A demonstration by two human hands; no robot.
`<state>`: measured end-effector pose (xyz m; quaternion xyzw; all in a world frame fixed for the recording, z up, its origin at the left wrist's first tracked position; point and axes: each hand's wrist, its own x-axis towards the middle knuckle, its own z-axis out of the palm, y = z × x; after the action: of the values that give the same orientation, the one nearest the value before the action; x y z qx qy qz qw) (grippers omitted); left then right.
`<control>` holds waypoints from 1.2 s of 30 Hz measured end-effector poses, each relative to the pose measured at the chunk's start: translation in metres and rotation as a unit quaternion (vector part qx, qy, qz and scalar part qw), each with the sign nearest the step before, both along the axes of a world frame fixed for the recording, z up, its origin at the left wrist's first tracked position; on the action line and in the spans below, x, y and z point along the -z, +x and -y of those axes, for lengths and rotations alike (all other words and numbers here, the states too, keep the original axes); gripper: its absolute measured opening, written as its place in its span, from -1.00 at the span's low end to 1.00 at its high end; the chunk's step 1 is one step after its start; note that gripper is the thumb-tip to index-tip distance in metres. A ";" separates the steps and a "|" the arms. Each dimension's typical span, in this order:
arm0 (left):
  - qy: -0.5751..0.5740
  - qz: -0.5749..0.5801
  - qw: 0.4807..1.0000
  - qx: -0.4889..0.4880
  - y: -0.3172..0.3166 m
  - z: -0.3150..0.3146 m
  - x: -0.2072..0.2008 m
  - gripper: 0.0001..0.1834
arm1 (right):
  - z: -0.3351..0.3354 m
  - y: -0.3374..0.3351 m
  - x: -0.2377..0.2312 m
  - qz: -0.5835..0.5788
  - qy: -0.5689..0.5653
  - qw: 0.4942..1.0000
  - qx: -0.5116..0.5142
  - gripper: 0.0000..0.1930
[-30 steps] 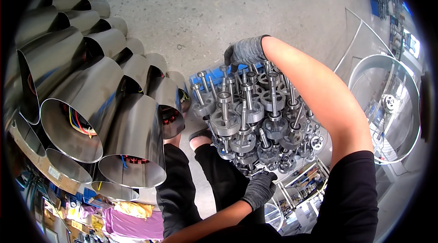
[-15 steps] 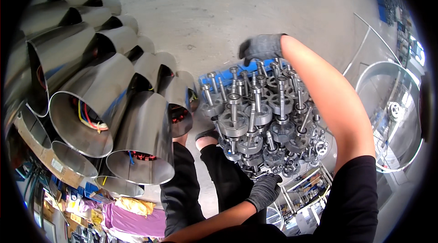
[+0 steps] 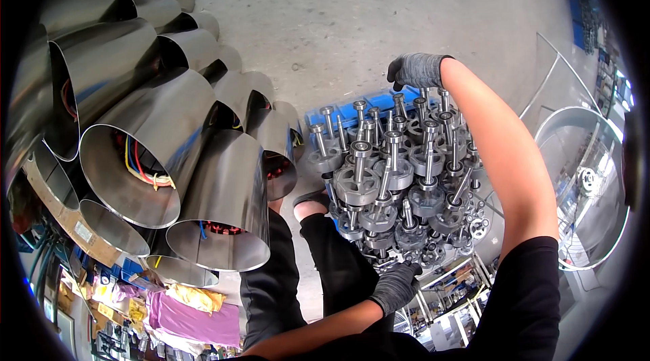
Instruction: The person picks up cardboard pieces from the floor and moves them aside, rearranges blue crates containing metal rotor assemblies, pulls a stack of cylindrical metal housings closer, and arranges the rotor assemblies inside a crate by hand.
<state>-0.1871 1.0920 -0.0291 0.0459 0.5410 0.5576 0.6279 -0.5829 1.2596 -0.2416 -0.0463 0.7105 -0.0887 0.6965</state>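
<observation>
Heaped in front of me are several grey metal hubs on upright shafts point(image 3: 358, 181) with ring-like bearings at their tips. A blue crate point(image 3: 352, 112) shows along the far side of the heap. My right hand point(image 3: 420, 71), in a grey glove, is over the far edge of the heap. Its fingers curl down near a shaft top point(image 3: 398, 99); what they hold, if anything, is hidden. On the near side, my gloved left hand point(image 3: 396, 288) is closed low against the heap. The thing inside its fingers does not show.
Large steel cylinders point(image 3: 223, 192) lie stacked on the left, some with coloured wires inside. A round metal-rimmed tub point(image 3: 583, 263) stands at right beside a thin metal frame point(image 3: 569, 66). Purple cloth point(image 3: 193, 320) and clutter are at lower left. Grey floor point(image 3: 338, 15) stretches beyond.
The whole view has shifted, so the heap and cylinders sit slightly lower and further right. My right hand has moved right along the heap's far edge. My left hand stays at the near side.
</observation>
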 end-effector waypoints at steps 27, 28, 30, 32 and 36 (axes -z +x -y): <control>-0.006 0.025 0.999 0.022 0.007 -0.007 0.001 -0.67 | -0.020 -0.014 -0.020 -0.079 0.133 0.958 -0.240 0.18; -0.005 0.024 0.999 0.023 0.008 -0.007 0.002 -0.67 | -0.019 -0.012 -0.024 -0.084 0.135 0.950 -0.270 0.16; -0.007 0.020 1.000 0.023 0.010 -0.007 0.002 -0.68 | -0.020 -0.012 -0.022 -0.087 0.135 0.951 -0.263 0.15; -0.007 0.009 1.000 0.000 0.016 -0.008 0.003 -0.67 | -0.027 -0.011 -0.016 -0.090 0.137 0.952 -0.257 0.13; -0.016 0.024 1.000 0.002 0.006 -0.008 0.002 -0.66 | -0.046 -0.018 -0.002 -0.135 0.159 0.958 -0.195 0.04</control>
<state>-0.1806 1.0997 -0.0306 0.0235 0.5348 0.5487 0.6421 -0.6005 1.3054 -0.2392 -0.0841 0.7799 0.1706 0.5963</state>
